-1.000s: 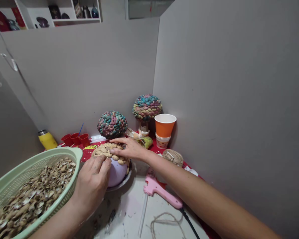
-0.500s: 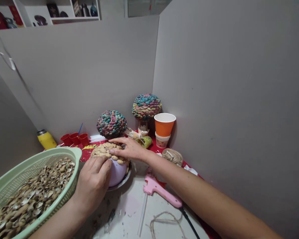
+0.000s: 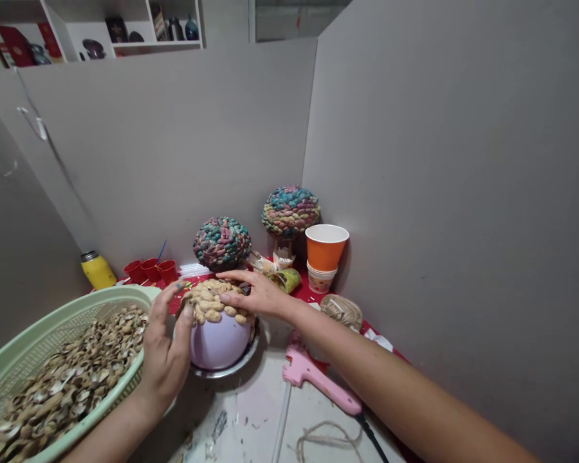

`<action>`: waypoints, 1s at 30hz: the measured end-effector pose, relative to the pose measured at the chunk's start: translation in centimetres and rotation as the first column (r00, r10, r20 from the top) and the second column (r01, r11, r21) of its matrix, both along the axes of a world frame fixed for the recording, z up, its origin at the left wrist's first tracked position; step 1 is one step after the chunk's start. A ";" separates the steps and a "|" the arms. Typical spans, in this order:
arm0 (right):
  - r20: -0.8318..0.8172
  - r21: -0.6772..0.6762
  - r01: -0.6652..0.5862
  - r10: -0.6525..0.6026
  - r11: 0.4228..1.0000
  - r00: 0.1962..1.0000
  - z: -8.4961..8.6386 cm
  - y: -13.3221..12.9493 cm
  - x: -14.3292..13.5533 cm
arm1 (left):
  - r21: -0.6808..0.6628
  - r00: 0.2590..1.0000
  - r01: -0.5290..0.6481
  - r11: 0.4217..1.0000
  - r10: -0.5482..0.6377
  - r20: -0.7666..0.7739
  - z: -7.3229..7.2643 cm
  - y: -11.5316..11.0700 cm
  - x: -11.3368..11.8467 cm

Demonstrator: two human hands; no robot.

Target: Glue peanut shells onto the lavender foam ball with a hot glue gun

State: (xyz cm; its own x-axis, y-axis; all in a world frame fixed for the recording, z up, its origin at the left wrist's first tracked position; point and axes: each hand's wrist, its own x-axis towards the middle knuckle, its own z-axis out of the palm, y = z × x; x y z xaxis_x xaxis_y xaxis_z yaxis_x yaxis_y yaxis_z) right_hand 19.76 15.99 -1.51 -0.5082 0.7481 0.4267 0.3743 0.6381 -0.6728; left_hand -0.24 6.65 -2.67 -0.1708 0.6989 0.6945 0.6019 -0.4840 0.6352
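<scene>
A pale purple ball (image 3: 220, 344) sits in a metal bowl (image 3: 236, 368), its upper part covered with peanut shells (image 3: 211, 302). My right hand (image 3: 255, 292) rests on top of the shells, fingers spread over them. At the ball's left side is my left hand (image 3: 166, 341), fingers apart and raised, with nothing in it. To the left stands a green basket (image 3: 149, 294) of shell halves (image 3: 84, 360). A pink glue gun (image 3: 318, 379) with a clear stick lies right of the bowl.
Behind stand two colourful shell-covered balls (image 3: 222, 243) (image 3: 290, 211), an orange cup (image 3: 326, 247) on stacked paper cups, small red cups (image 3: 149, 270) and a yellow bottle (image 3: 98, 271). Twine (image 3: 341, 312) lies at the right. Grey partitions (image 3: 429, 180) enclose the table.
My left hand has moved left off the shells and opened, showing more of the purple ball. My right hand stays on top. The whole view has shifted slightly.
</scene>
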 end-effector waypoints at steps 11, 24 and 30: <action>-0.227 0.326 0.153 -0.080 0.933 0.971 0.2 -2.8 -0.5 | -0.180 0.991 0.113 0.977 -0.097 0.096 -1.0 1.6 0.2; 0.019 0.645 0.089 -0.131 0.759 0.991 -0.4 -7.4 -2.1 | -0.136 0.995 0.095 0.986 -0.089 0.049 -2.8 1.8 -0.1; 0.071 0.653 0.001 -0.062 0.758 0.996 -0.5 -6.8 -2.0 | -0.153 0.995 0.103 0.983 -0.101 0.020 -2.6 1.5 0.0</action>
